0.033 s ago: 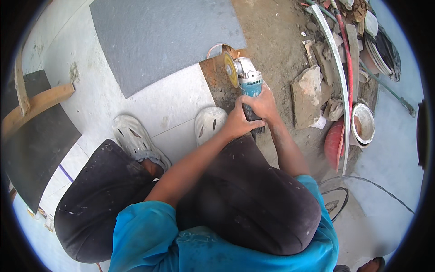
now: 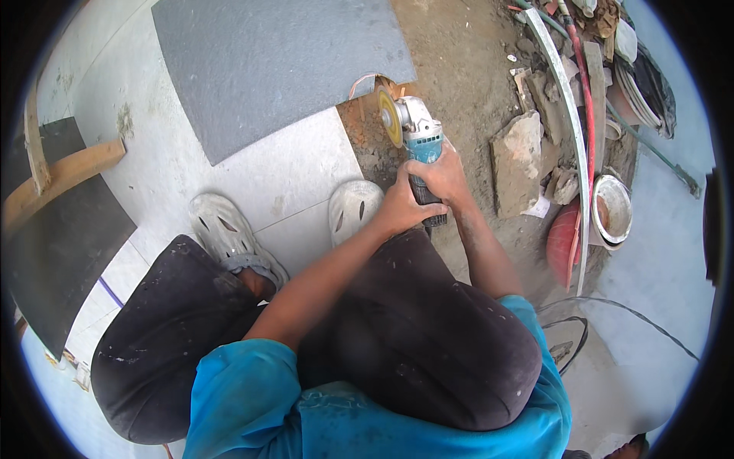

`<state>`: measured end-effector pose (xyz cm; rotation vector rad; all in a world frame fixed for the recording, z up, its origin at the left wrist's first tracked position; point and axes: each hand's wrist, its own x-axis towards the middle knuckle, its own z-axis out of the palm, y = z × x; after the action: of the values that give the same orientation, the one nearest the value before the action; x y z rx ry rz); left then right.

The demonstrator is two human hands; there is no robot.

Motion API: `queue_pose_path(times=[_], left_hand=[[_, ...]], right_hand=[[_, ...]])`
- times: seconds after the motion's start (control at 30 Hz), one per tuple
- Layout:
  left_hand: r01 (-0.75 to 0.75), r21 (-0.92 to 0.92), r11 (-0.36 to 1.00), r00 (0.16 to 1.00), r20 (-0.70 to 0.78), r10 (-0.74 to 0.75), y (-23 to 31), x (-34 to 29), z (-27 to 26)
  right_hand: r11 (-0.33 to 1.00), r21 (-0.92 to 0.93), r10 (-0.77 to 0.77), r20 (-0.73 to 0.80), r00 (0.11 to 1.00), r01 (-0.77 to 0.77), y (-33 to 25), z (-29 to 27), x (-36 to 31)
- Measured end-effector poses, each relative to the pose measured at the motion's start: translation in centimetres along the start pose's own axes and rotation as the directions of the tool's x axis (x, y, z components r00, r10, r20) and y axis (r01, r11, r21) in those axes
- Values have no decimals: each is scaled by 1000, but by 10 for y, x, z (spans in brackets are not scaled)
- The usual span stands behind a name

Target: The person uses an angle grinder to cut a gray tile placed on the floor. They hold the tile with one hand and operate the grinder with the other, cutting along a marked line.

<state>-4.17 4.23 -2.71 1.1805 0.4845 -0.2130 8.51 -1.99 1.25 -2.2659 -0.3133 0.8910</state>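
Both my hands are closed around an angle grinder (image 2: 424, 148) with a teal body, a silver head and a yellowish disc. My left hand (image 2: 401, 205) wraps the dark rear part of the body from the left. On the other side, my right hand (image 2: 446, 177) grips it from the right, higher up. The disc stands on edge close to a dark grey tile (image 2: 283, 69), by a curved cut in its lower right corner. A thin pale arc is marked beside that cut. Whether the disc touches the tile, I cannot tell.
Light floor tiles (image 2: 306, 161) lie under my shoes, with bare dirt (image 2: 459, 69) to the right. Broken slabs (image 2: 518, 162), a long pale strip (image 2: 573, 92), a red hose (image 2: 587, 115) and a white bucket (image 2: 613, 210) line the right side. Wood (image 2: 73, 182) crosses a dark sheet at left.
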Motion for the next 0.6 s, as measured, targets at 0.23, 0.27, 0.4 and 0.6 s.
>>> queue_pose_path(times=[0.23, 0.27, 0.4, 0.6], left_hand=[[-37, 93, 995, 998, -52, 42, 0, 2, 2], [-33, 105, 994, 997, -63, 40, 0, 1, 2], [18, 98, 995, 997, -72, -11, 8, 1, -1], [85, 44, 995, 996, -42, -83, 16, 2, -4]], right_hand=[[999, -23, 39, 17, 999, -39, -7, -2, 4], [999, -30, 36, 12, 999, -36, -7, 0, 5], [997, -53, 66, 30, 997, -64, -11, 2, 8], [994, -10, 105, 29, 994, -105, -13, 5, 13]])
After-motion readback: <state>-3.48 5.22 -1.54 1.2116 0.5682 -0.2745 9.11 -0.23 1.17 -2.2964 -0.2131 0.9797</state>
